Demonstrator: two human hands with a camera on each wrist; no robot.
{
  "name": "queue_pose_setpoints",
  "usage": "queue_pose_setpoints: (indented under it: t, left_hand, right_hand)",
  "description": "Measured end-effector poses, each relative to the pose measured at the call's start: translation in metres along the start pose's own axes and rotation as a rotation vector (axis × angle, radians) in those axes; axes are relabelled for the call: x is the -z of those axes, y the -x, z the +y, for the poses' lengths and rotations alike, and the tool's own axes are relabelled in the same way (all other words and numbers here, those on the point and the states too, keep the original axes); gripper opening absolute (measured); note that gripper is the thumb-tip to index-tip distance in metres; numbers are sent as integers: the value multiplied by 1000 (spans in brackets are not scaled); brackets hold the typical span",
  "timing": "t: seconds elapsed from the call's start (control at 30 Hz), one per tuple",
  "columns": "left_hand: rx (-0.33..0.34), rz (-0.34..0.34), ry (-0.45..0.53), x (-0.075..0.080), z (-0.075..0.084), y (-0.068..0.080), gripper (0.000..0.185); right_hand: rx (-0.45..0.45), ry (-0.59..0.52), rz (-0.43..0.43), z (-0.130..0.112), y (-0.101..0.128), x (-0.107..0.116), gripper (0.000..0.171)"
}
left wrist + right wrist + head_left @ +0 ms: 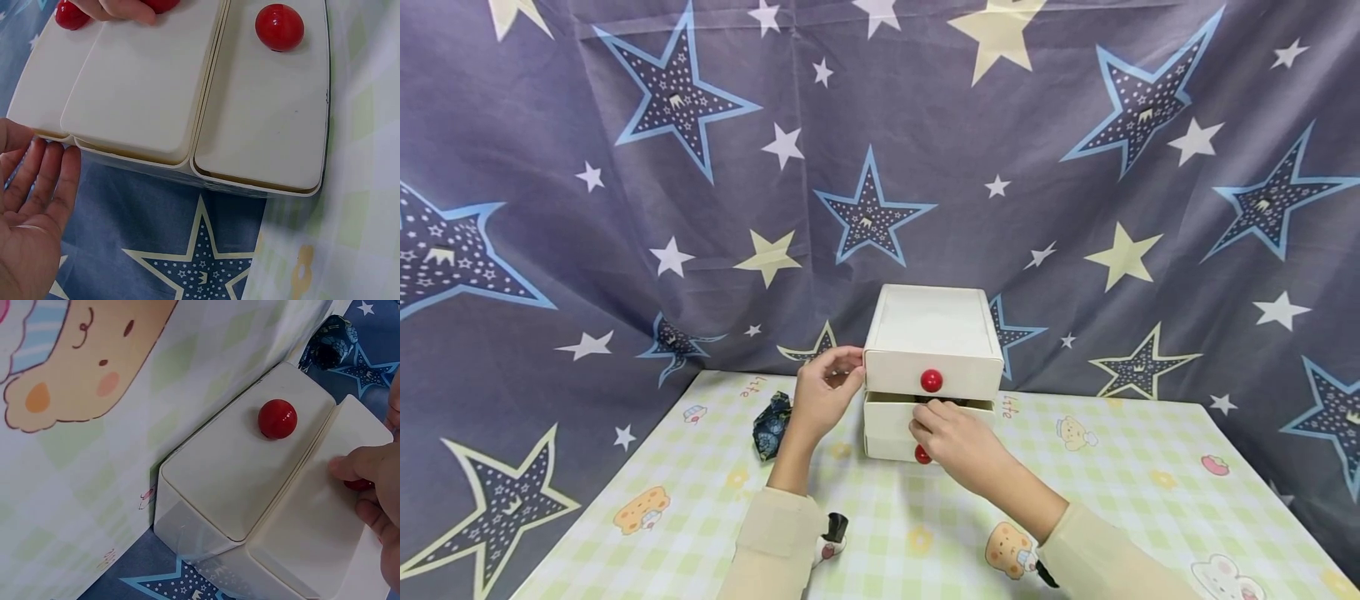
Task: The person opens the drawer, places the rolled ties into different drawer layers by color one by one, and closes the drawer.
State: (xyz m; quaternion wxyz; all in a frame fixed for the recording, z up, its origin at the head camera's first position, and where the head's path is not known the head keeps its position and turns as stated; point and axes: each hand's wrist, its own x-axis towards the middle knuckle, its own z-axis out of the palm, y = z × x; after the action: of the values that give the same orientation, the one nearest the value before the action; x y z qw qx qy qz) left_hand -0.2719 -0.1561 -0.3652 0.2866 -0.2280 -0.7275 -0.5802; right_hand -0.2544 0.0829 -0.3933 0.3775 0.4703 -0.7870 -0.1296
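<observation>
A white cabinet (934,321) with stacked drawers stands at the back of the table. My right hand (958,442) pinches the red knob (359,485) of the middle drawer (140,87) between thumb and fingers; that drawer stands slightly out, with a dark gap above it. The top drawer (887,373) and the bottom drawer (231,462) carry red knobs too. With fingers fairly straight, my left hand (826,396) touches the cabinet's left side near its upper front corner. The drawer's inside is hidden.
A crumpled dark blue patterned bundle (772,427) lies left of the cabinet, beyond the left wrist. Green-checked cloth with cartoon prints covers the table (692,492). Behind hangs a dark curtain (1060,200) with stars. Small black-tipped things (835,527) show beside the sleeves.
</observation>
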Motion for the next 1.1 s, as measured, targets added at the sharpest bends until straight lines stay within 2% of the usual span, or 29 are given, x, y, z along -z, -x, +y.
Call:
queue_pose_setpoints:
  t: [0.53, 1.1]
  left_hand:
    - [-16, 3, 4, 0, -2, -1, 21]
    - [-7, 11, -3, 0, 1, 0, 21]
  right_hand:
    - [-44, -18, -24, 2, -2, -5, 26]
    - [-84, -46, -14, 2, -2, -16, 29]
